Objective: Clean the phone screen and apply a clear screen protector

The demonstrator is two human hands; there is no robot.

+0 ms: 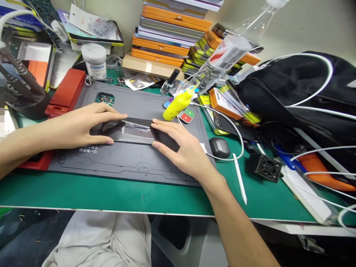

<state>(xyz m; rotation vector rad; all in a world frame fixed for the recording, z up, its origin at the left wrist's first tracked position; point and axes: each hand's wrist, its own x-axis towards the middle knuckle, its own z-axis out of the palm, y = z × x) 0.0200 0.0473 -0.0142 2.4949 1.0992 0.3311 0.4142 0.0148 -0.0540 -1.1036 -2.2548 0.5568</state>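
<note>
A dark, glossy smartphone (136, 130) lies sideways over the grey work mat (111, 167), its screen up and mirroring the things around it. My left hand (97, 124) grips its left end, thumb on the near edge and fingers on the far edge. At the other end, my right hand (178, 142) holds the phone the same way, thumb near and fingers far. Both palms cover the phone's ends. Just beyond my right hand, a yellow squeeze bottle (178, 105) leans on the mat beside a coloured keypad-like piece (187, 115).
A red clamp-like tool (66, 92) stands at the mat's left edge, near a white paste jar (94, 61). Orange boxes (161, 46) are stacked behind. To the right are a tilted plastic bottle (219, 59), a black earbud case (219, 147), a white stylus (239, 178), a small fan (264, 167) and looping white cables.
</note>
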